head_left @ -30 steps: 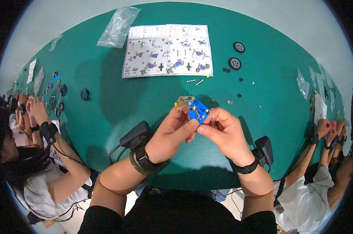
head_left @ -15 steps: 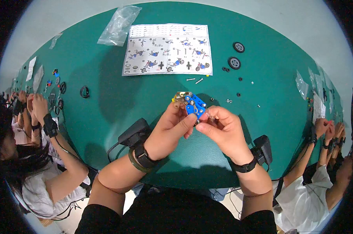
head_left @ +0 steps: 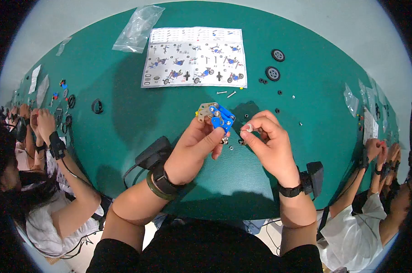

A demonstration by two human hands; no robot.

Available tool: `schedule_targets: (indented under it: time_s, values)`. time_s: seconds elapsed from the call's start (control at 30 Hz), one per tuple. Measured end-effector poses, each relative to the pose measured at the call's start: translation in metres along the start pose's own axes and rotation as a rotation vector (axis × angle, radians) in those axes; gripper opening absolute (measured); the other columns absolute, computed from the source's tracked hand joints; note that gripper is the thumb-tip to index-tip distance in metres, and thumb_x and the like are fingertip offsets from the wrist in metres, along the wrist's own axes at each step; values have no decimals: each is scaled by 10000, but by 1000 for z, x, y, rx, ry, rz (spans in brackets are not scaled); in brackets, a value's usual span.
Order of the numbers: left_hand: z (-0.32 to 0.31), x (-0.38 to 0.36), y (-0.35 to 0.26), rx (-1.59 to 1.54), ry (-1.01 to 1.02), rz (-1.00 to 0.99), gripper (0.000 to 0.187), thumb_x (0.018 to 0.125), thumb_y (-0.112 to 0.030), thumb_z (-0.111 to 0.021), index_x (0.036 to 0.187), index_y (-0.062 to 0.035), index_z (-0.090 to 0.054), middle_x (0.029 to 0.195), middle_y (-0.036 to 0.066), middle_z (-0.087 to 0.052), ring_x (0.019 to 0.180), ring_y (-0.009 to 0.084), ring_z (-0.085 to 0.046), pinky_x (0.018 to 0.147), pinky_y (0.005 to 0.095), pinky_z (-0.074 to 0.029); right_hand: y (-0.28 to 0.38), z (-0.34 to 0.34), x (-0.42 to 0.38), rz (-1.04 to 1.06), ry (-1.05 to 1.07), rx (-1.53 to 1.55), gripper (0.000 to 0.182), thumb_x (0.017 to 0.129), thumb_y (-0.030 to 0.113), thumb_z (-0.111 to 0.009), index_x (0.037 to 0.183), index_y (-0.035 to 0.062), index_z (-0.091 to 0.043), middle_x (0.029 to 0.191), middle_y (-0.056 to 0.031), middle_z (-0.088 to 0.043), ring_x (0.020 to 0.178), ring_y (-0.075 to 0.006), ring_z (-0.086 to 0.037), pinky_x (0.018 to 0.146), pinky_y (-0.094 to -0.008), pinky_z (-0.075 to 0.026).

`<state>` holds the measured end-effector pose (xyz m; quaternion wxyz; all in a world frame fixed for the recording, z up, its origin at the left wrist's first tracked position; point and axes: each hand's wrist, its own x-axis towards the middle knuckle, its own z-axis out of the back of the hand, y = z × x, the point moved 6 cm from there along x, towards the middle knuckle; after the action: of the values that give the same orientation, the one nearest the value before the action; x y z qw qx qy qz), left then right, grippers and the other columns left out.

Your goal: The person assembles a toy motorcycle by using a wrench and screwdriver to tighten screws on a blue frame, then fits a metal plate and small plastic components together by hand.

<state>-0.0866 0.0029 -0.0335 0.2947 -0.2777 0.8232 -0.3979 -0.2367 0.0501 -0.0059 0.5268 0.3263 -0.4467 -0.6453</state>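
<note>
My left hand (head_left: 194, 150) is closed on a partly built model (head_left: 222, 119) of blue plates, grey metal plates and screws, with a yellow part at its left edge. Thumb and fingers pinch the model from below. Just to the right, my right hand (head_left: 270, 144) is apart from the model and pinches a small whitish piece (head_left: 249, 128) with a curved end; its exact kind is hard to make out. Between the hands, a small nut (head_left: 231, 148) lies on the table. Another small dark part (head_left: 241, 142) shows by the right fingertips.
A printed instruction sheet (head_left: 194, 57) lies ahead, with a clear plastic bag (head_left: 140, 29) at its left. Two screws (head_left: 232, 94) are below it. Wheels (head_left: 273, 73) and small black parts (head_left: 263, 81) lie right. Other people's hands (head_left: 45, 126) work at both sides.
My right hand has drawn away from the model to the right, with the whitish piece now showing in its fingers. The model has tilted and shifted slightly left in my left hand.
</note>
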Motion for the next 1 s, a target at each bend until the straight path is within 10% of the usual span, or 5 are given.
schedule_targets:
  time_s: [0.2, 0.8, 1.0]
  values:
    - [0, 0, -4, -78, 2, 38, 193, 923, -182, -483, 1082, -81, -441, 936, 26, -552, 670, 74, -474, 599, 222, -403, -5, -4, 5, 141, 85, -292, 132, 713, 29, -636, 836, 14, -588, 819, -108, -517, 775, -286, -520, 681, -358, -422]
    - [-10, -4, -5, -490, 153, 119, 267, 924, -200, -479, 1165, -89, -448, 972, 42, -545, 688, 96, -453, 642, 256, -379, 11, 12, 15, 345, -257, -613, 165, 771, 35, -588, 934, 35, -615, 893, -110, -531, 850, -276, -503, 729, -355, -392]
    - [-10, -5, -6, -474, 122, 82, 252, 930, -213, -460, 1157, -104, -454, 994, 23, -540, 723, 91, -461, 657, 248, -378, 40, -8, -10, 213, -80, 73, 228, 754, 2, -619, 979, 24, -597, 913, -116, -540, 841, -243, -550, 730, -314, -446]
